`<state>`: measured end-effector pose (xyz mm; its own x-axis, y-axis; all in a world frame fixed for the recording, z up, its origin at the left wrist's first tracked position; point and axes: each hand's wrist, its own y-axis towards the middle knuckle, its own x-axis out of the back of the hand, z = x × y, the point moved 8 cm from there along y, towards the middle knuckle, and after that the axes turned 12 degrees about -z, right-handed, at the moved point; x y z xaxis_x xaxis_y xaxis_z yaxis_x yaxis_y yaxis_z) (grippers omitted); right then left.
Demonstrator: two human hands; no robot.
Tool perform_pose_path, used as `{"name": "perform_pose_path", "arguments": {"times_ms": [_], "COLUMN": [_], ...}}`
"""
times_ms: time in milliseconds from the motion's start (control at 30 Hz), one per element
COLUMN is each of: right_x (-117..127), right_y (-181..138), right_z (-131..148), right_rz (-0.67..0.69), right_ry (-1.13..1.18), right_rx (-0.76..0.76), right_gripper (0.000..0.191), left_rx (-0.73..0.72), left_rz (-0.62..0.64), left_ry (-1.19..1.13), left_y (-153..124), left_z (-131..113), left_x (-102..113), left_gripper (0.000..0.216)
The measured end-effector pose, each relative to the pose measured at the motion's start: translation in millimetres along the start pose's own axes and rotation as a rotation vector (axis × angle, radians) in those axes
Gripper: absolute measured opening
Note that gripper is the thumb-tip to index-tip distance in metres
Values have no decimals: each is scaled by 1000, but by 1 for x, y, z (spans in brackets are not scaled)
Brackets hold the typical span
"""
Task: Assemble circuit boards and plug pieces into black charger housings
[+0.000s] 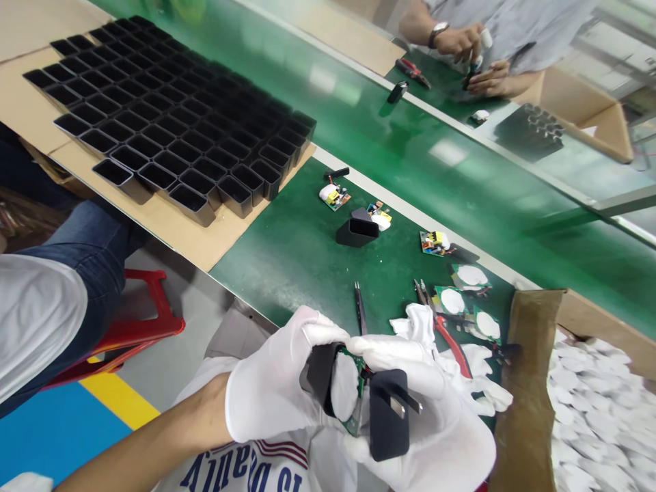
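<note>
My left hand [277, 386], in a white glove, is closed around a black plastic housing [320, 372]. My right hand [435, 424], gloved too, grips a black plug cover [388, 413] with metal prongs pointing outward. Between the two sits a green circuit board [353, 424] with a white pad [345, 387] on its face. One edge of the board is at the housing's mouth; how far it reaches inside is hidden. Just beyond my hands, tweezers [361, 307] and red-handled pliers [451, 342] lie on the green bench.
Rows of black housings [189, 150] stand on cardboard at left. One housing [357, 231] and several circuit boards [435, 242] lie ahead. A box of white-padded pieces [599, 410] is at right. Across the conveyor [425, 150], a co-worker's hands [476, 65] work. A red stool [148, 307] stands left.
</note>
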<state>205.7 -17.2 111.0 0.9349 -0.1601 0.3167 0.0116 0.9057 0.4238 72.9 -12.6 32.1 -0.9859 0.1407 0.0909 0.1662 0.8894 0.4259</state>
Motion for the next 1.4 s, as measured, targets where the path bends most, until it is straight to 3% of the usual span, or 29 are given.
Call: {"name": "perform_pose_path", "arguments": {"times_ms": [267,533,733,967,1400], "right_x": [1,3,3,8,2], "right_y": [0,1,0,-3,-1], "right_z": [1,0,-1,-4,-2], "right_rz": [0,0,3,-14,-26], "right_ry": [-10,-12,11,32,1], "right_rx": [9,0,-14,-39,-10], "right_gripper": [44,46,46,48,51], "left_rx": [16,172,38,210,26], "left_rz": [-22,55,-3,42,-8], "left_ry": [5,19,-23,-47,-20], "left_y": [1,-2,-1,-7,1], "left_z": [-8,13,-1,11,-10], "left_x": [6,-7,3,-4,7], "left_gripper": [76,74,81,86,81]}}
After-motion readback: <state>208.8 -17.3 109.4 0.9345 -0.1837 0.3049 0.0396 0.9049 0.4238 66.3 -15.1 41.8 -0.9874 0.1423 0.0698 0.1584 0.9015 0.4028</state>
